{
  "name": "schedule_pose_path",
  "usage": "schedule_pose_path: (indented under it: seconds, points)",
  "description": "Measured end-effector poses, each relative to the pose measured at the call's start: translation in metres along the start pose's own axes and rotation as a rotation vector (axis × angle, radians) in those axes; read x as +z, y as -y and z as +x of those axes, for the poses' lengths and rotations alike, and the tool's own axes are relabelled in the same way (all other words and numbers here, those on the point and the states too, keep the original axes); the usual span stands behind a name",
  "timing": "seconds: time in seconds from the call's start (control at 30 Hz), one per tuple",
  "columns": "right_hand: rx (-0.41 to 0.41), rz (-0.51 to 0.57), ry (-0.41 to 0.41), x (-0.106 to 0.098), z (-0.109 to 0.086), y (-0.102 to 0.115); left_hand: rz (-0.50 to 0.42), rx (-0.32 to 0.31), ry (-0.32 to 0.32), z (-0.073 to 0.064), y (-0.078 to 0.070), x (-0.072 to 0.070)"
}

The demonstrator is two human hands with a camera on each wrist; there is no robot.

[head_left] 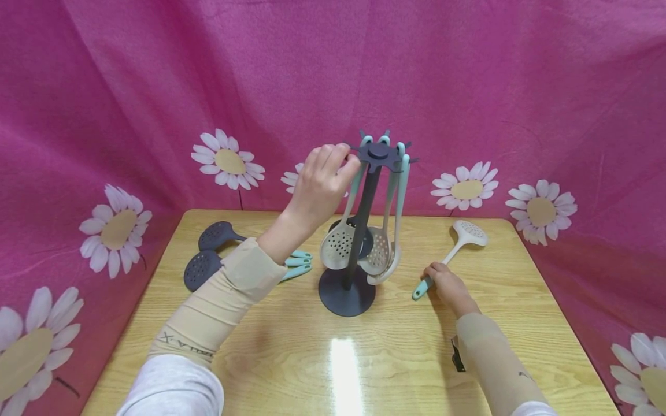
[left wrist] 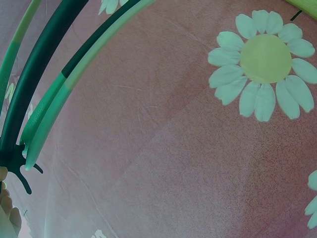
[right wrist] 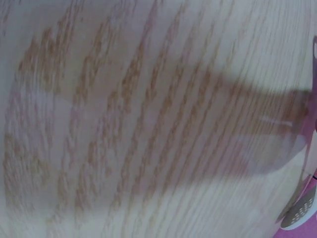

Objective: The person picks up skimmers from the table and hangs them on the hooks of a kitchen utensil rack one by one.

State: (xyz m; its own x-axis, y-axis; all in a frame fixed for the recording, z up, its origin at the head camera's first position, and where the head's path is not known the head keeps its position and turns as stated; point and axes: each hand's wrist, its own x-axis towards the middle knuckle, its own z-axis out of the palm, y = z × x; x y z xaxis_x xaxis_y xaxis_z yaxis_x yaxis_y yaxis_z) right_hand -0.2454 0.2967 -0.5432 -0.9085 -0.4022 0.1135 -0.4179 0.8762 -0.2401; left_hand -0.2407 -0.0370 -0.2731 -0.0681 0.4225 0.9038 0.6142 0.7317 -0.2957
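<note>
the left hand (head_left: 324,179) pinches an arm of the dark rack (head_left: 362,222), which stands at mid-width of the bench (head_left: 281,346) with mint-handled utensils (head_left: 401,196) hanging from it. the right hand (head_left: 451,287) grips the mint handle of a white skimmer (head_left: 470,232) near the right edge, its head towards the far right corner. dark slotted utensils (head_left: 202,270) lie near the far left corner.

One rack (head_left: 362,214), four hanging utensils (head_left: 339,248)—and three loose mint handles (head_left: 298,262), one pale skimmer (head_left: 470,233)! Two hands (head_left: 322,180) (head_left: 450,288), one table (head_left: 286,346)!
</note>
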Motion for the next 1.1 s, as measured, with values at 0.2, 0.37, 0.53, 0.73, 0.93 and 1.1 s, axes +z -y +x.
schedule_pose_path:
  seconds: [0.2, 0.37, 0.53, 0.73, 0.93, 1.1]
  points:
    - [-0.103, 0.024, -0.087, -0.004, 0.005, -0.003, 0.006, -0.004, -0.003, 0.0, 0.0, 0.001]
    - [-0.191, -0.019, -0.235, -0.013, 0.012, -0.001, 0.005, 0.0, -0.008, 0.0, 0.0, 0.001]
    - [-0.212, -0.048, -0.365, -0.028, 0.02, 0.008, 0.001, -0.001, -0.013, 0.0, 0.0, 0.001]
    - [-0.226, 0.002, -0.5, -0.05, 0.03, 0.021, -0.01, 0.0, -0.018, -0.001, 0.0, 0.001]
    - [-0.148, 0.059, -0.609, -0.074, 0.036, 0.039, -0.01, -0.002, -0.016, -0.001, 0.0, 0.002]
    - [-0.068, 0.139, -0.67, -0.094, 0.041, 0.06, -0.007, -0.005, -0.008, -0.001, 0.0, 0.001]
